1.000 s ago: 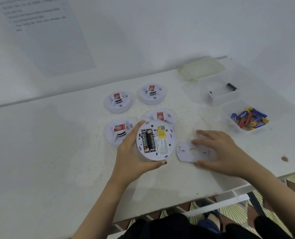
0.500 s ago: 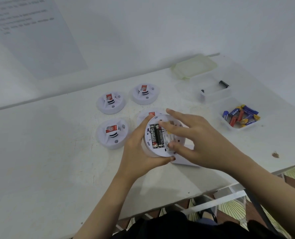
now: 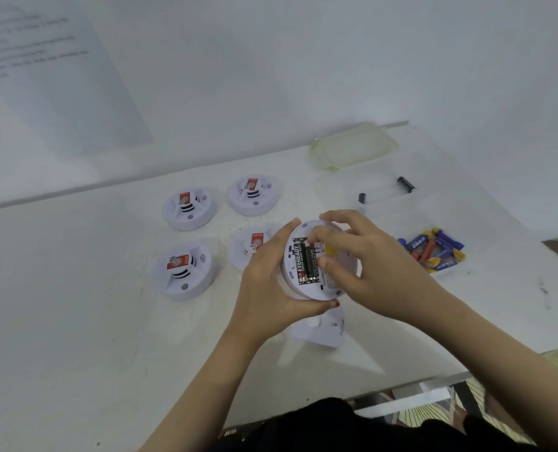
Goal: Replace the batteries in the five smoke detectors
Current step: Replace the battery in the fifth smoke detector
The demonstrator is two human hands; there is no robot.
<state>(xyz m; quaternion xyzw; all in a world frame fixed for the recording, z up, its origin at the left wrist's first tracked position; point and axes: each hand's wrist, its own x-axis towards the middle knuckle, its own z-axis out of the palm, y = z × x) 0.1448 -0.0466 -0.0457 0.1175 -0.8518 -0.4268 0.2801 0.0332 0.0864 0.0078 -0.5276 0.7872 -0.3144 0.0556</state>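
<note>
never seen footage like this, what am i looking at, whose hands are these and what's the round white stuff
There is no machine here: a person works with bare hands, and the picture comes from a camera worn on their head, looking down at a white table. The left hand grips a round smoke detector, turned so its back shows two black batteries. The right hand has its fingertips at those batteries; whether it grips one I cannot tell. Four more detectors lie on the table, with a white cover plate, a tray of coloured batteries and a clear box holding a black battery.
</note>
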